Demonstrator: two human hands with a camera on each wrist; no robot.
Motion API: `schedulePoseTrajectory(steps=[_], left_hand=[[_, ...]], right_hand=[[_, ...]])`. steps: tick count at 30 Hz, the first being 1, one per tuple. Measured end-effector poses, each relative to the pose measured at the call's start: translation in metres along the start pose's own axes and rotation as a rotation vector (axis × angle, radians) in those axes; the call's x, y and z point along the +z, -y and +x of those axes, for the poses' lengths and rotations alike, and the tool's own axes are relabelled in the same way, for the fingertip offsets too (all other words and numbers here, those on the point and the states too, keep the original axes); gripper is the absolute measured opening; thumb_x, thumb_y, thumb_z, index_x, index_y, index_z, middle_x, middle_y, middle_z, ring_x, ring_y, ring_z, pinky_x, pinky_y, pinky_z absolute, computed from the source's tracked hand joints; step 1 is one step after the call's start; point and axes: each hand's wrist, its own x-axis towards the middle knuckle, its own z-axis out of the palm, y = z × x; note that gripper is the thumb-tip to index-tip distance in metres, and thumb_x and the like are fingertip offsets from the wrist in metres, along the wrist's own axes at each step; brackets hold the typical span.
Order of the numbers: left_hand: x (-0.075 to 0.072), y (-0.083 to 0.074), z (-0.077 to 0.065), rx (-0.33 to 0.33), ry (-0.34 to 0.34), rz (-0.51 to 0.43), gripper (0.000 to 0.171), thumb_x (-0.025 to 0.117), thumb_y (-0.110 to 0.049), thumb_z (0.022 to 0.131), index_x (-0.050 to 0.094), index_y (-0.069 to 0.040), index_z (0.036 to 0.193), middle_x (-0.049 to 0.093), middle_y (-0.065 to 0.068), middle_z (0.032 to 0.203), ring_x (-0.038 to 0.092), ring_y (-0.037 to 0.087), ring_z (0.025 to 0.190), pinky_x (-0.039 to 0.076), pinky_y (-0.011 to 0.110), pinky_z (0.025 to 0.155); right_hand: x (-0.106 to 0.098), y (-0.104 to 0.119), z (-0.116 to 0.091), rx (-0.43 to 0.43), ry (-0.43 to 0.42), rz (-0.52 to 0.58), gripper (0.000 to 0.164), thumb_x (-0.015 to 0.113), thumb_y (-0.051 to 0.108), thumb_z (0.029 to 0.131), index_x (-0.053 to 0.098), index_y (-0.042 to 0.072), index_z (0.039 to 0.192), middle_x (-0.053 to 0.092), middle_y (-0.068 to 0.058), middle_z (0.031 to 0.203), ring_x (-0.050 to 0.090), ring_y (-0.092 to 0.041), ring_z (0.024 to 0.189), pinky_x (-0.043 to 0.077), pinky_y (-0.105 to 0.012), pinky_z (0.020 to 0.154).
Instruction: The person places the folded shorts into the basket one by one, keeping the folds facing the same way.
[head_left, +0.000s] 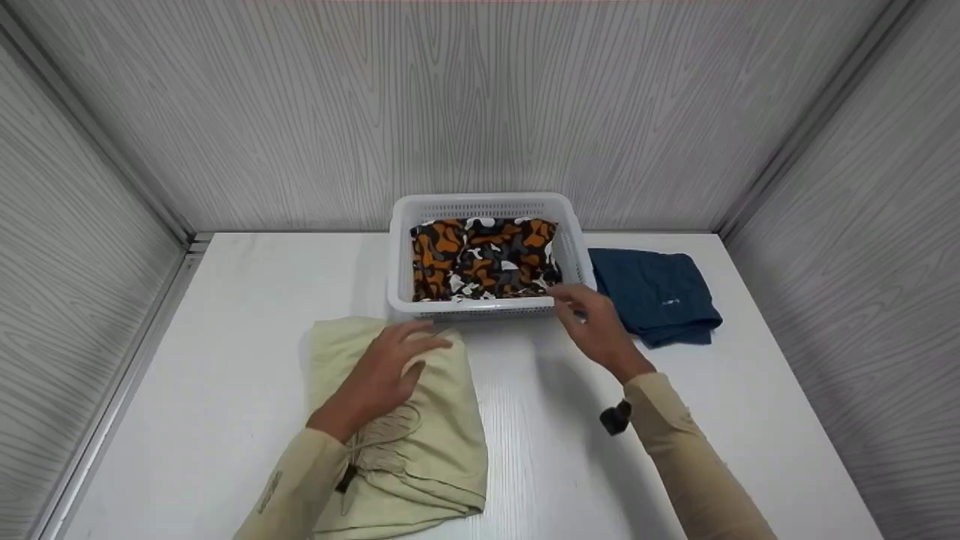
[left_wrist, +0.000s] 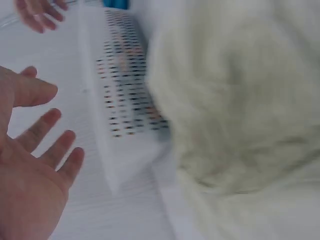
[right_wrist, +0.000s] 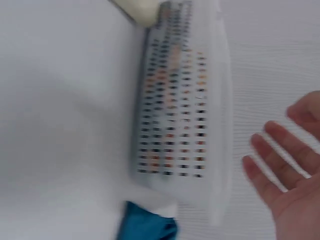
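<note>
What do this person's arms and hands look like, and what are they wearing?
The left hand and right hand wear no gloves. The left sleeve and right sleeve are long and beige. A small, black, blocky object sits at the right cuff.

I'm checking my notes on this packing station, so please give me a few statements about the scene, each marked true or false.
1. The camouflage-patterned cloth lies inside the white basket. True.
2. The blue cloth is left of the basket in the head view. False: it is on the right.
3. The beige cloth is inside the basket. False: it lies on the table.
4. In the head view, the left hand appears over the beige cloth. True.
5. The right hand grips the blue cloth. False: it holds nothing.
</note>
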Motion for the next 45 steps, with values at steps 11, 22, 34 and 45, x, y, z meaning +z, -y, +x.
schedulePoseTrajectory(steps=[11, 22, 34, 45], left_hand=[[0.054, 0.010, -0.099, -0.179, 0.243, 0.028, 0.057, 0.077, -0.050, 0.083, 0.069, -0.026, 0.134, 0.030, 0.021, 0.161, 0.010, 0.055, 0.148, 0.006, 0.078, 0.109], [0.095, -0.027, -0.088, -0.278, 0.179, 0.281, 0.058, 0.071, -0.054, 0.086, 0.062, -0.036, 0.140, 0.031, 0.017, 0.162, 0.019, 0.053, 0.147, 0.015, 0.080, 0.106], [0.140, -0.070, -0.052, -0.450, 0.049, 0.406, 0.060, 0.069, -0.061, 0.087, 0.062, -0.035, 0.140, 0.045, 0.025, 0.150, 0.034, 0.058, 0.136, 0.027, 0.081, 0.095], [0.136, -0.074, -0.015, -0.494, 0.200, 0.478, 0.066, 0.041, -0.077, 0.093, 0.058, -0.036, 0.143, 0.054, 0.020, 0.127, 0.047, 0.047, 0.114, 0.034, 0.065, 0.090]], right_hand=[[0.045, -0.028, -0.084, 0.299, -0.116, 0.236, 0.021, 0.063, 0.006, 0.101, 0.068, -0.002, 0.120, 0.069, -0.015, 0.112, 0.068, -0.033, 0.097, 0.059, -0.033, 0.076], [0.063, -0.025, -0.119, 0.518, 0.031, 0.276, 0.030, 0.062, 0.017, 0.102, 0.064, -0.002, 0.125, 0.067, -0.015, 0.106, 0.070, -0.026, 0.083, 0.061, -0.038, 0.071], [0.061, -0.007, -0.123, 0.793, 0.061, 0.360, 0.039, 0.065, 0.027, 0.099, 0.059, -0.002, 0.125, 0.066, -0.018, 0.102, 0.072, -0.028, 0.078, 0.061, -0.041, 0.070], [0.049, -0.006, -0.123, 0.895, 0.127, 0.565, 0.057, 0.066, 0.036, 0.097, 0.057, -0.009, 0.130, 0.070, -0.014, 0.103, 0.070, -0.023, 0.087, 0.059, -0.037, 0.082]])
